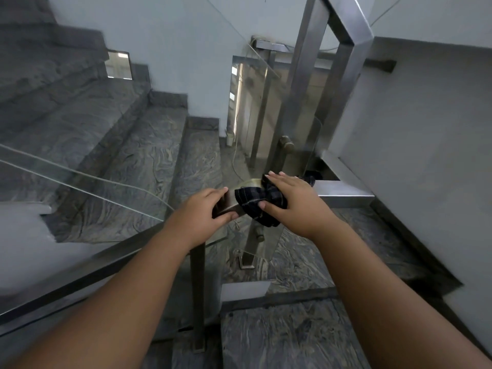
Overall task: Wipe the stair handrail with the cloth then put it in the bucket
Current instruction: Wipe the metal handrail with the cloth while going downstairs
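Observation:
A square steel handrail point(343, 192) runs across the middle of the view at a stair turn. My left hand point(205, 209) grips its left part, fingers wrapped over the top. Right beside it, my right hand point(290, 198) presses a dark checked cloth point(253, 201) down onto the rail, with the cloth bunched under the palm and hanging over the near side. No bucket is in view.
Grey marble steps point(149, 166) descend to the left and ahead. Glass panels point(80, 187) and steel posts point(300, 83) stand below and behind the rail. A white wall point(426, 145) closes the right side. A cable trails on the lower landing.

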